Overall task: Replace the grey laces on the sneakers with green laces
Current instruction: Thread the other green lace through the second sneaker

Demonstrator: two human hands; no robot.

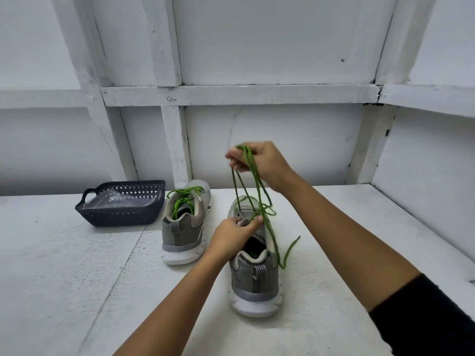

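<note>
Bench entry, head view.

Right hand (261, 163): raised above the near sneaker (254, 281). My thumb and fingers are curled and pinch several strands of the green lace (257, 183), bunched at the fingertips. The strands hang from there to the front of the sneaker's eyelet area. One loose end trails past the sneaker's right side and lies on the table (64, 265). A black sleeve (426, 319) covers the upper part of this arm.

Left hand (231, 235): low, on top of the near sneaker. Its fingers are curled and grip the sneaker at the tongue (246, 215), with one fingertip touching the lace where it crosses there. I cannot tell how many eyelets are threaded; the hand and the tangle of strands hide them.

Near sneaker: grey with a white sole, upright on the table, heel toward me.

Far sneaker (183, 227): same type, upright, heel toward me, just beside the near one on its left and further back. It carries a bright green lace (183, 199), threaded, with loops lying over the opening.

Dark plastic basket (123, 210): on the table left of the far sneaker, close but apart. A clear plastic bag (113, 199) lies inside it.

Background: white panelled wall (270, 47).
</note>
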